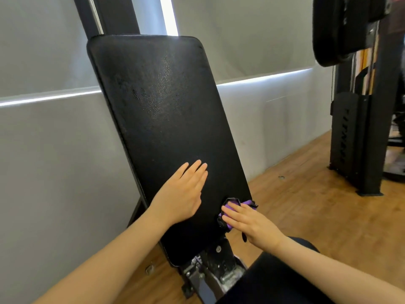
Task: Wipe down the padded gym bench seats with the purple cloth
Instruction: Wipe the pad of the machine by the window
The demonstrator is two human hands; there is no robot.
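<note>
My left hand [183, 194] lies flat on the lower part of the black padded backrest [162, 119], fingers straight, grasping nothing. My right hand [252, 222] presses the purple cloth [233, 206] against the backrest's lower right edge, fingers extended over it. A black weight machine [355, 128] stands well right of the backrest

A black padded bench back [162, 119] (tilted, filling the middle of the frame) stands on a wooden floor [306, 216]. Low on it the left hand [182, 194] lies flat; at its lower right edge the right hand [252, 222] presses a crumpled purple cloth [232, 204].
</note>
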